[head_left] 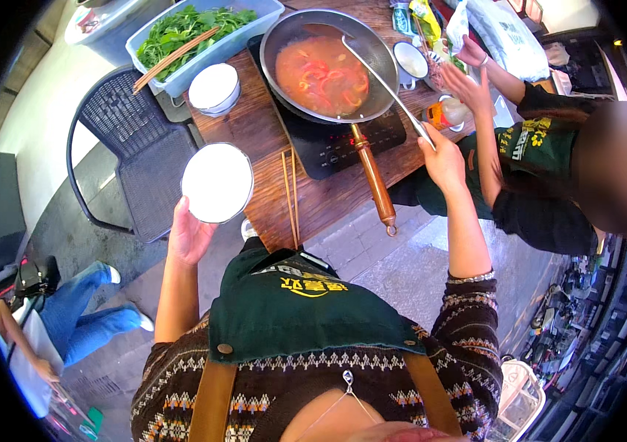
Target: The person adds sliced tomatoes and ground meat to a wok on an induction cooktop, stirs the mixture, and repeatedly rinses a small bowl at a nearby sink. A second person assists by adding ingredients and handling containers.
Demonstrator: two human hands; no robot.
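Note:
My left hand (193, 236) grips a white bowl (217, 183) by its near edge, to the left of the wooden table. My right hand (444, 158) is closed around the metal handle of a ladle (388, 91), whose head reaches into a wok (384, 52). Reddish soup with red slices (321, 77) fills the wok's bottom. The wok stands on a black induction cooker (324, 161), its wooden handle (374, 182) pointing towards me. A pair of wooden chopsticks (290, 193) lies on the table near its front edge. Another white bowl (215, 88) stands left of the cooker.
A plastic tub (268, 11) of leafy greens (186, 36) with chopsticks across it is at the back left. Beside the table stands a black chair (147, 160). At right are an enamel cup (410, 59), a bottle (446, 113) and a co-worker (540, 149). Another person (81, 315) is at lower left.

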